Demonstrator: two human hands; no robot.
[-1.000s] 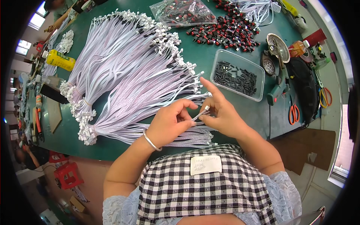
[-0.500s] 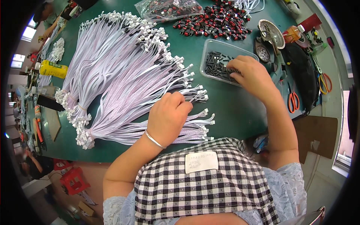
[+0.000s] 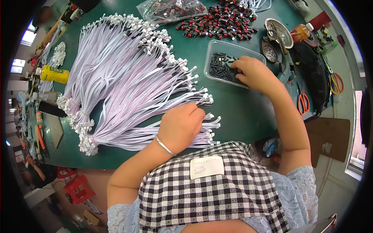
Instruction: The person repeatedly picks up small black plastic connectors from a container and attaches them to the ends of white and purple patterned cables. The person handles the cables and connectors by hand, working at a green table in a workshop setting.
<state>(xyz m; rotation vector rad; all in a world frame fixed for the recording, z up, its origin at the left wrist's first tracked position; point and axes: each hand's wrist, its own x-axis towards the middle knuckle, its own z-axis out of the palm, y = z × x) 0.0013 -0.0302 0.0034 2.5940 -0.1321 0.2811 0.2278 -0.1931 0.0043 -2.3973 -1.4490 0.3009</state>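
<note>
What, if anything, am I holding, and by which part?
Can't tell: any grip is unclear, left hand over pale ribbon cables, right hand at small black tubes.

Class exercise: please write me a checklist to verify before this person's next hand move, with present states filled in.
1. Right hand over the clear box: ok.
2. Black pieces available in the box: ok, many visible.
3. Right hand gripping a piece: cannot tell, contact partly hidden.
4. Left hand at the pale cables: ok.
5. Left hand's grip visible: not ok, the back of the hand hides it.
</note>
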